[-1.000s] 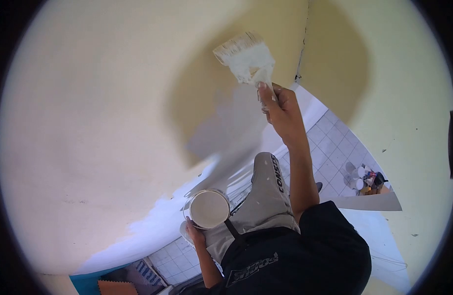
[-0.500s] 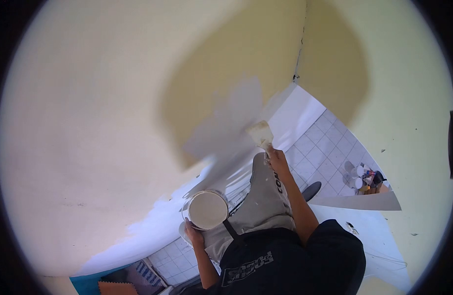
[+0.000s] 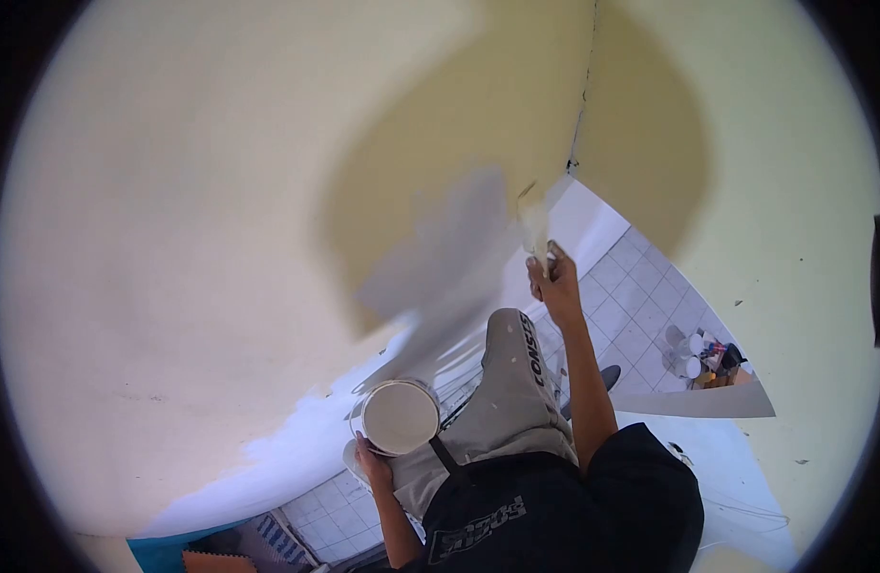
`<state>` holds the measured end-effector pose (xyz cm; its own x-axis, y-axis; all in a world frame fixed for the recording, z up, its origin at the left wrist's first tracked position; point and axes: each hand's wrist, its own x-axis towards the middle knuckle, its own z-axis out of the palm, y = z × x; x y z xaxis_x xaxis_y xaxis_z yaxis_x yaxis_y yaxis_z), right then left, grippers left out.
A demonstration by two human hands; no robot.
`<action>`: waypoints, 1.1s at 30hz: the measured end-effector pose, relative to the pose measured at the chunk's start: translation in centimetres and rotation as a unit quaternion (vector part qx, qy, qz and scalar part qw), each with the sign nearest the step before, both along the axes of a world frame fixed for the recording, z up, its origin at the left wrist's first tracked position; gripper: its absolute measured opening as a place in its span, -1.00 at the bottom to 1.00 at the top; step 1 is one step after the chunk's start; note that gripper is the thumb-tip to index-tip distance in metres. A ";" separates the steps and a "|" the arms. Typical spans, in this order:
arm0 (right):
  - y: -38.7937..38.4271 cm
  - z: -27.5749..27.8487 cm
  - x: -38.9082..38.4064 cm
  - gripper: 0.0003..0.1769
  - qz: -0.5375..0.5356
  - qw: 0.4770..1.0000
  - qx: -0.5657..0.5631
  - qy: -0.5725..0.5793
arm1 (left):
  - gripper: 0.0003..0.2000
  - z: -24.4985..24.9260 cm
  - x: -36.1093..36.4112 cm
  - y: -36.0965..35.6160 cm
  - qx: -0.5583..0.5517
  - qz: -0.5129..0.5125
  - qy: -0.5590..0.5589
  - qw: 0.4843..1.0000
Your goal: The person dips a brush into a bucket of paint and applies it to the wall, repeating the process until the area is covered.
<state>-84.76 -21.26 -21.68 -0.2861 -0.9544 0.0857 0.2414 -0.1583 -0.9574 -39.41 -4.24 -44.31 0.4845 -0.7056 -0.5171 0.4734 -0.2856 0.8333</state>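
Up at the wall near the corner, my right hand (image 3: 555, 277) grips a wide paintbrush (image 3: 532, 218) by its handle, bristles pointing up. The brush is turned nearly edge-on and overlaps the wall in this view. Just left of it, a fresh white patch (image 3: 445, 239) spreads over the yellow wall (image 3: 402, 153). Lower down, my left hand (image 3: 372, 464) is closed on the side of a white bucket (image 3: 437, 420), keeping it in front of my legs. Pale paint (image 3: 400, 417) shows inside the bucket.
A dark crack (image 3: 581, 105) runs down the wall corner. On the tiled floor (image 3: 616, 310) at right stands a cluster of bottles and containers (image 3: 712, 361). An orange foam mat (image 3: 215, 562) lies at lower left. My shadow falls across the corner.
My right hand has moved up and slightly right with the paintbrush, which has turned from showing its flat face to nearly edge-on. The bucket stays almost in place.
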 end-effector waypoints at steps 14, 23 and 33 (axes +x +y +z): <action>-6.5 6.3 -0.3 -0.64 0.038 0.996 -0.025 0.078 | -0.67 -0.5 0.6 0.1 -0.017 -0.021 -0.008 1.000; -3.6 -5.1 -0.8 -0.57 0.013 0.983 0.121 0.135 | -0.56 -0.4 -0.1 0.0 -0.011 -0.027 -0.034 0.999; -3.8 8.6 -3.0 -0.55 0.053 0.990 0.041 0.125 | -0.52 -1.1 0.6 0.0 -0.034 -0.077 -0.026 0.996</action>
<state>-87.78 -25.06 -13.05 -0.1636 -0.9846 0.0620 0.0055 -0.0638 -0.9979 -38.82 -4.25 -45.38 0.3916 -0.8064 -0.4432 0.3844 -0.2942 0.8750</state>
